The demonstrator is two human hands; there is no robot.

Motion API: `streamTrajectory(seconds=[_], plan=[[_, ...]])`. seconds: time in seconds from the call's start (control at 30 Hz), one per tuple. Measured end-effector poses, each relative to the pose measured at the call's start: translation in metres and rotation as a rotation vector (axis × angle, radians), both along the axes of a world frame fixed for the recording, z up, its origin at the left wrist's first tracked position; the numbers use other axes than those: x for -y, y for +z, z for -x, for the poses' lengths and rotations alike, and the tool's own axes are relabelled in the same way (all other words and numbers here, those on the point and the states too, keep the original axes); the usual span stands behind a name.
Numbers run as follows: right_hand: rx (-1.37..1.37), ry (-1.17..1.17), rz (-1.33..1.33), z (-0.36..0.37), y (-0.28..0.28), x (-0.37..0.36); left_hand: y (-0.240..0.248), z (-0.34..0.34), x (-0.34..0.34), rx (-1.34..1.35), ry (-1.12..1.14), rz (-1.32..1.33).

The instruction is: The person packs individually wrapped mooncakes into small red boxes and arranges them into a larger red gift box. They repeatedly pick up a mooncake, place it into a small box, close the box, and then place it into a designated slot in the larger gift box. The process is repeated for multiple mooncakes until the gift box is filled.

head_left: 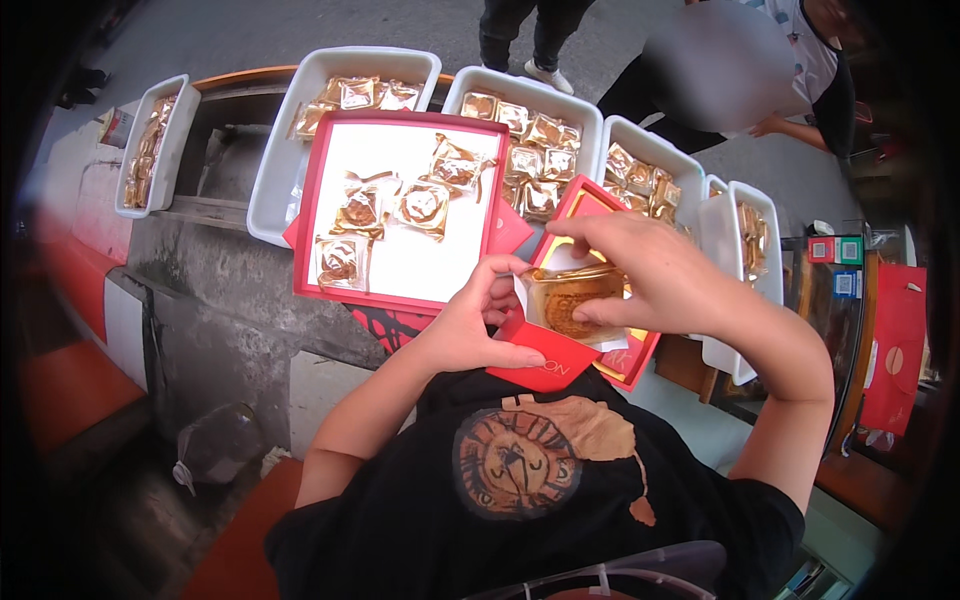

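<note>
"How far along are we?"

"Partway through one piece, I'd judge. From my remote seat, I see the wrapped cake at the mouth of a small red carton, not fully enclosed. I can't tell whether it's going in or out."

"And each grip?"

"My left hand has its grip closed around the carton. My right hand grips the cake, thumb pressed on its face."

"What looks done?"

"Four wrapped pieces lie loose in the white-lined red box at 10 o'clock. Beneath my hands, showing toward 4 o'clock, is a red-and-gold box; I can't make out its contents."

"And left?"

"Plenty seems unboxed: white trays from 10 o'clock round to 2 hold more wrapped pieces."
</note>
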State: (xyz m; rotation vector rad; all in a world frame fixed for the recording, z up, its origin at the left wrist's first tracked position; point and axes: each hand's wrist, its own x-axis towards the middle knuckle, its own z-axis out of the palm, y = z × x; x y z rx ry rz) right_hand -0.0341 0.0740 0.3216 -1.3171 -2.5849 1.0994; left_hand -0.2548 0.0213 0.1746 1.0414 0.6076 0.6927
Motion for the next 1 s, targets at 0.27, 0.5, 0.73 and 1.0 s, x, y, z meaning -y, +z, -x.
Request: streamTrajectory(seconds=[0.27, 0.5, 0.73, 1.0], plan=[[0.09, -0.043, -0.021, 0.0, -0.012, -0.006, -0.008, -0.026, 0.025, 0.057, 0.003, 0.23], [-0.24, -0.092, -0.536, 0.002, -0.036, 0.027, -0.012, -0.024, 0.029, 0.189, 0.114, 0.246], [-0.29, -0.147, -0.326, -0.012, -0.044, 0.047, -0.018, -0.018, 0.04, 0.179, 0.106, 0.226], [0.021, -0.041, 0.092, -0.005, -0.029, 0.051, -0.005, -0.021, 0.045, 0.087, 0.119, 0.084]])
